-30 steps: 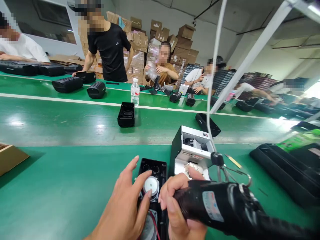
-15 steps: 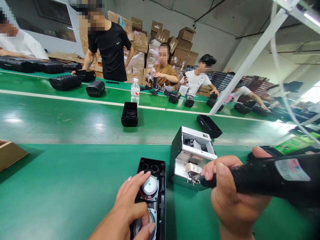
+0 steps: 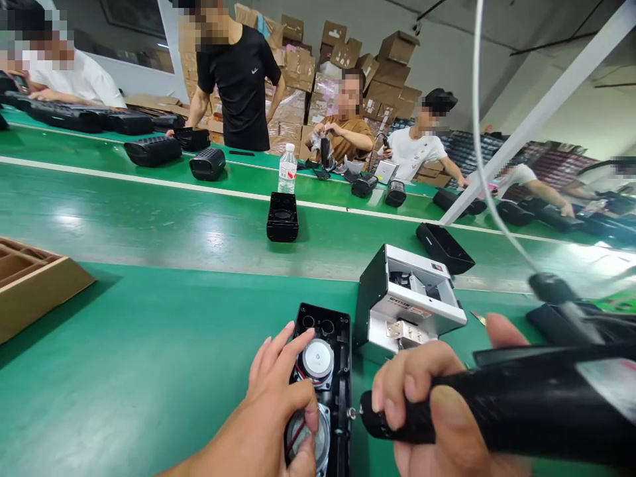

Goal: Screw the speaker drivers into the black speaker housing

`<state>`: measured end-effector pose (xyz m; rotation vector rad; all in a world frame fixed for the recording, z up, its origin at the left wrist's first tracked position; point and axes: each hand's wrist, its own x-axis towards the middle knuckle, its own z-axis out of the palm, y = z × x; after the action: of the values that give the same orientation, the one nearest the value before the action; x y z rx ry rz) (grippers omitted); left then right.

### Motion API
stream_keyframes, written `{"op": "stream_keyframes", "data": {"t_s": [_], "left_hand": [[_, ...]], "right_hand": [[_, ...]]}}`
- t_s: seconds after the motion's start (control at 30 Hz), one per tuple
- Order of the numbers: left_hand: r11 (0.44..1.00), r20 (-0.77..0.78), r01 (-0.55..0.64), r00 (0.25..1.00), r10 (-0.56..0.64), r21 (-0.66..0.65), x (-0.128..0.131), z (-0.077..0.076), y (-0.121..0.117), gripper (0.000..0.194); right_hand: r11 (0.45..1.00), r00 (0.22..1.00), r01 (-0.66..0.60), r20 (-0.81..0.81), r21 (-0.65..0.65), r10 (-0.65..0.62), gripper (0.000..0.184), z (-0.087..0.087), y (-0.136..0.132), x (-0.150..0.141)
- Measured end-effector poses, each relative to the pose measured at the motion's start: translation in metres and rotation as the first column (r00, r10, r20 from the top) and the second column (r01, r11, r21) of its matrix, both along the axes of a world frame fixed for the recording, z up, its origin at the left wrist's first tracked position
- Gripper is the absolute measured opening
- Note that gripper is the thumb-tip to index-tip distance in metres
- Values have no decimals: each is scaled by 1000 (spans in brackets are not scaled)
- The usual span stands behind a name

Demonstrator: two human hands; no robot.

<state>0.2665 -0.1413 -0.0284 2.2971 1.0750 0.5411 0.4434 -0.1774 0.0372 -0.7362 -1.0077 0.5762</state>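
Observation:
My right hand is wrapped around a black electric screwdriver. A small silver screw shows at its tip, by the right wall of an open black speaker housing. Two round drivers sit in the housing: an upper one with a white magnet and a lower one partly covered by my hand. My left hand steadies the housing from its left side, two fingers stretched towards the upper driver, index finger and thumb bent close together over the lower one. Red wire shows beside the drivers.
Behind the screwdriver stands a white and black screw feeder. A cardboard box with dividers lies at left. Black housings and a water bottle stand farther back. Co-workers are across the bench. A white cable hangs at right.
My right hand has brought the screwdriver left and down, from the screw feeder to the housing's right edge. My left hand stays on the housing. The view has shifted.

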Motion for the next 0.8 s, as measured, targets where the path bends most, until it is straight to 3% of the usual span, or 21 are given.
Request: {"op": "stream_keyframes", "data": {"t_s": [0.17,0.43,0.63,0.8], "left_hand": [[997,23,12,1000,-10,-78,-2,3,2,28],[1000,41,15,999,-15,-16,-2,-2,-1,29],[999,68,41,997,-43,34,-2,-8,-1,32],[998,82,31,996,-36,58,-4,-11,0,35]], "right_hand": [[997,999,39,5,-71,-39,64,-16,7,-7],[994,1000,-15,-17,-108,13,68,-29,7,-1],[991,992,-124,-9,-57,124,33,-37,9,-6],[989,992,-128,-12,-69,127,31,-42,8,-9]]}}
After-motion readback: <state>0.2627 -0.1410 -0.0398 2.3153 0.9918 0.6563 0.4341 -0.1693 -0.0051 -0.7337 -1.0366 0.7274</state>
